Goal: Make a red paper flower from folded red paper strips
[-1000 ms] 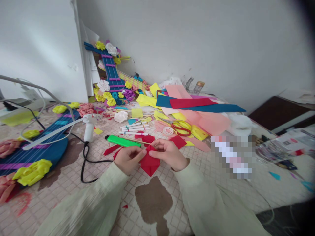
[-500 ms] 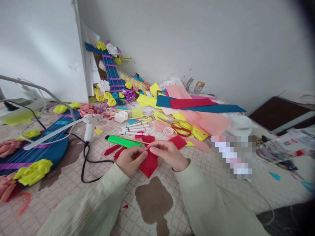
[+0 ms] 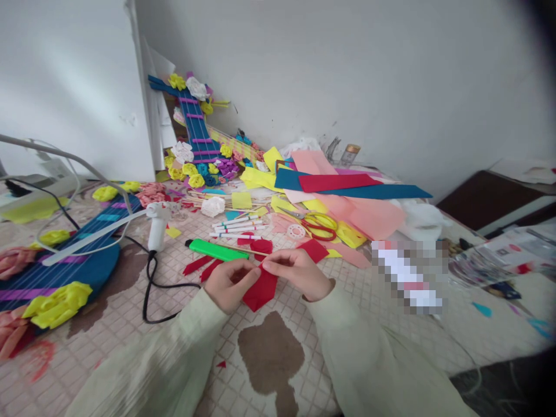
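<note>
A piece of red crepe paper [image 3: 261, 292] hangs between my two hands, its lower edge coming to a blunt point above the table. My left hand [image 3: 230, 282] pinches its upper left edge with thumb and forefinger. On the other side, my right hand [image 3: 299, 272] pinches the top of the same paper, with the fingertips of both hands nearly touching. A thin stick [image 3: 247, 248] shows just beyond the fingertips; whether a hand holds it I cannot tell. Past my left hand lies a bright green utility knife [image 3: 217, 249], close to red paper strips [image 3: 197, 265].
A white glue gun [image 3: 157, 229] with a black cord stands left, beside a blue paper guitar [image 3: 98, 249]. Farther back are several markers [image 3: 237, 227], yellow-and-red scissors [image 3: 319, 225], a tape roll [image 3: 296, 231] and coloured paper sheets [image 3: 365, 211]. Another flowered guitar [image 3: 197, 127] leans on the wall.
The red paper's lower part has swung slightly left and its folded shape has turned. Both hands keep their pinch in nearly the same place.
</note>
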{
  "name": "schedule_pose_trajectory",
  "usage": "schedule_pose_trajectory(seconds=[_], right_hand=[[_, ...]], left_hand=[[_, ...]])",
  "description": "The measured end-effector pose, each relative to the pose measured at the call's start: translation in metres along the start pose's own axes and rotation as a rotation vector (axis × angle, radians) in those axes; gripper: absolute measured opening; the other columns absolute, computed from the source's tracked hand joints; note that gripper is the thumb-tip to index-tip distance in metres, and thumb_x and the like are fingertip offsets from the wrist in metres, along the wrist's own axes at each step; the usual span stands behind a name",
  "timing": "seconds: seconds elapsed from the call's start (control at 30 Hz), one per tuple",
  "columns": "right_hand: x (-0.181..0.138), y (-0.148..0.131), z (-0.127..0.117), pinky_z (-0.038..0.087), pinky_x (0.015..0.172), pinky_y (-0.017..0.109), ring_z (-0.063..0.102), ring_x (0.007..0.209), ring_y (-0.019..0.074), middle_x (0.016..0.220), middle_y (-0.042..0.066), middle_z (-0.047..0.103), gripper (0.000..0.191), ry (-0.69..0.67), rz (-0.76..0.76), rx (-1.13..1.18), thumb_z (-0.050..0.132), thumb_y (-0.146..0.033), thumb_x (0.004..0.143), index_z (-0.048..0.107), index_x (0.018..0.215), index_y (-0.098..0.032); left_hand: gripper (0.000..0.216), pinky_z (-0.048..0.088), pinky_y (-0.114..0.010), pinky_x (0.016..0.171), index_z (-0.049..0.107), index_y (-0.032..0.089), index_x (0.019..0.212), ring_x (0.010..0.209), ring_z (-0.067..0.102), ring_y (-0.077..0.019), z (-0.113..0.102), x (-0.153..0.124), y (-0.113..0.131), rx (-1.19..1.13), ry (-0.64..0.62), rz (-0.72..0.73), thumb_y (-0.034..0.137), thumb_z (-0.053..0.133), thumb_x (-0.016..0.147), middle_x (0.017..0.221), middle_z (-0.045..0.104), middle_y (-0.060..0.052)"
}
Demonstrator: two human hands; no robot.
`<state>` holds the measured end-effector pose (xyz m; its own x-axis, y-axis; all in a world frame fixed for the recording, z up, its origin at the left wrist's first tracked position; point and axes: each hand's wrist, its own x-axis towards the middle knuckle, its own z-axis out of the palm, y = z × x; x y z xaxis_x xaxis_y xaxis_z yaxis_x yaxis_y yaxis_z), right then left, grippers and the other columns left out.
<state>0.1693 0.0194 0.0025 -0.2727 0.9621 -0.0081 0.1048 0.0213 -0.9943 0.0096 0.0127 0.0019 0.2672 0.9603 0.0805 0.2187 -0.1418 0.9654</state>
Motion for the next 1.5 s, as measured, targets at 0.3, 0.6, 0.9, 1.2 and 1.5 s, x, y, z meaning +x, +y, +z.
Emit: schedule_pose_trajectory(seconds=[0.3,0.6,0.9,1.2,1.5], right_hand=[[-0.002,-0.003,0.002,0.043,0.066,0.026,0.055,0.07,0.0131,0.073,0.003,0.063,0.02,0.016,-0.026,-0.059,0.06,-0.034,0.068,0.065,0.074,-0.015],[-0.001,0.001,0.001,0.043,0.064,0.025,0.056,0.068,0.0132,0.072,0.003,0.063,0.02,-0.019,-0.016,-0.029,0.063,-0.032,0.066,0.065,0.075,-0.014],[-0.001,0.002,0.001,0.044,0.065,0.026,0.057,0.069,0.0141,0.073,0.003,0.064,0.02,-0.018,-0.028,-0.037,0.062,-0.032,0.067,0.066,0.077,-0.015],[-0.001,0.003,0.001,0.043,0.064,0.026,0.056,0.068,0.0134,0.072,0.003,0.064,0.018,-0.026,-0.069,-0.065,0.06,-0.032,0.069,0.066,0.076,-0.016],[-0.001,0.0,0.003,0.042,0.063,0.025,0.054,0.066,0.0121,0.069,0.002,0.062,0.013,-0.004,-0.053,-0.046,0.06,-0.026,0.069,0.064,0.073,-0.015]], left_hand=[[0.018,0.043,-0.022,0.051,0.06,0.013,0.065,0.054,0.054,-0.0128,0.003,-0.002,-0.012,0.022,-0.039,0.007,0.03,0.054,0.069,0.06,0.061,-0.003],[0.021,0.043,-0.024,0.051,0.058,0.012,0.064,0.054,0.052,-0.0136,0.004,-0.002,-0.009,0.096,-0.035,-0.009,0.032,0.052,0.069,0.059,0.06,-0.004],[0.02,0.044,-0.024,0.051,0.057,0.012,0.062,0.053,0.052,-0.0127,0.003,-0.001,-0.01,0.081,-0.036,0.001,0.031,0.052,0.068,0.057,0.059,-0.003],[0.02,0.044,-0.022,0.051,0.06,0.013,0.064,0.052,0.053,-0.0122,0.004,-0.002,-0.011,0.08,-0.036,0.01,0.031,0.053,0.069,0.057,0.061,-0.002],[0.027,0.039,-0.019,0.049,0.063,0.013,0.065,0.052,0.049,-0.0109,0.001,-0.002,-0.01,0.203,-0.025,0.103,0.033,0.047,0.075,0.054,0.057,0.0]])
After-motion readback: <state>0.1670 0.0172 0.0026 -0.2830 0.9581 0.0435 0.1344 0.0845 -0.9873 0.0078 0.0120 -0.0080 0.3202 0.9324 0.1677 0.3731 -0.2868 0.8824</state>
